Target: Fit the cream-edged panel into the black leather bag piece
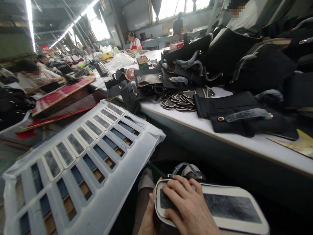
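— Hands?
— Right hand (pixel 189 205) flat, fingers spread on a white-edged grey panel (pixel 220 205) at the lap; left hand (pixel 149 222) grips its near end from below.
— Surroundings?
— Slotted white tray (pixel 80 163) to the left; bench (pixel 244 143) ahead, black bags (pixel 244 114) piled on it.

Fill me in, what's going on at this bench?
A person sits at a white table in a bag workshop, pressing a white-rimmed, dark-centred oblong panel flat on their lap. The right hand lies spread on top of its near end; the left hand grips its edge from below. To the left, a white rack holds rows of smaller, similar panels. Black bags and a fan of small flat pieces are piled on the table. Other workers sit farther back.
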{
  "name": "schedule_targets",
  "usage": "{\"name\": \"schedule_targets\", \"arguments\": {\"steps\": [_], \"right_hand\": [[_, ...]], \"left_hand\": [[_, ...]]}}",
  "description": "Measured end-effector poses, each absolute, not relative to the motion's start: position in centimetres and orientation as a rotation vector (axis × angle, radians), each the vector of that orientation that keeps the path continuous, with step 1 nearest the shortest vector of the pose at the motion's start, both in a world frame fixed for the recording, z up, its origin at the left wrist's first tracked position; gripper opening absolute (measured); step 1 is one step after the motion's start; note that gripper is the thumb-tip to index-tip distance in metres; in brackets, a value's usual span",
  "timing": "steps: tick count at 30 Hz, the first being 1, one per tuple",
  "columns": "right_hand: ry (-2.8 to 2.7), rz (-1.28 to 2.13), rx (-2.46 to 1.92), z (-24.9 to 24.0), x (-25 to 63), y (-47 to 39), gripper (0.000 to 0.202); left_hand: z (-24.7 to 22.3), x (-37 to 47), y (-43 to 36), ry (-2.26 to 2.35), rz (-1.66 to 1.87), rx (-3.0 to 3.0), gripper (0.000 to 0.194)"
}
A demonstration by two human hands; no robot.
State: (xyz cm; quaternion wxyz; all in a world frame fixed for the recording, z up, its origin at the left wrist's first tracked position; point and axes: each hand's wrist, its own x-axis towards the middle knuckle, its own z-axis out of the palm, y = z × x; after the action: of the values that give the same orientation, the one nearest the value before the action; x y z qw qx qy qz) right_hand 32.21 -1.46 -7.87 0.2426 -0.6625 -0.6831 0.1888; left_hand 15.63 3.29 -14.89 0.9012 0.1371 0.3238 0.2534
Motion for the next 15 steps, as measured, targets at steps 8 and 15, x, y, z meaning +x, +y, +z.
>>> {"name": "schedule_targets", "arguments": {"steps": [8,15], "right_hand": [[-1.820,0.250,-1.713,-7.59,32.32,-1.32,0.042],[-1.796,0.171,-1.677,-7.25,32.15,-1.25,0.034]], "left_hand": [[-14.83,16.15,3.14,0.589,0.558,0.251,0.052],[-15.01,16.05,3.40,0.543,0.531,0.345,0.056]]}}
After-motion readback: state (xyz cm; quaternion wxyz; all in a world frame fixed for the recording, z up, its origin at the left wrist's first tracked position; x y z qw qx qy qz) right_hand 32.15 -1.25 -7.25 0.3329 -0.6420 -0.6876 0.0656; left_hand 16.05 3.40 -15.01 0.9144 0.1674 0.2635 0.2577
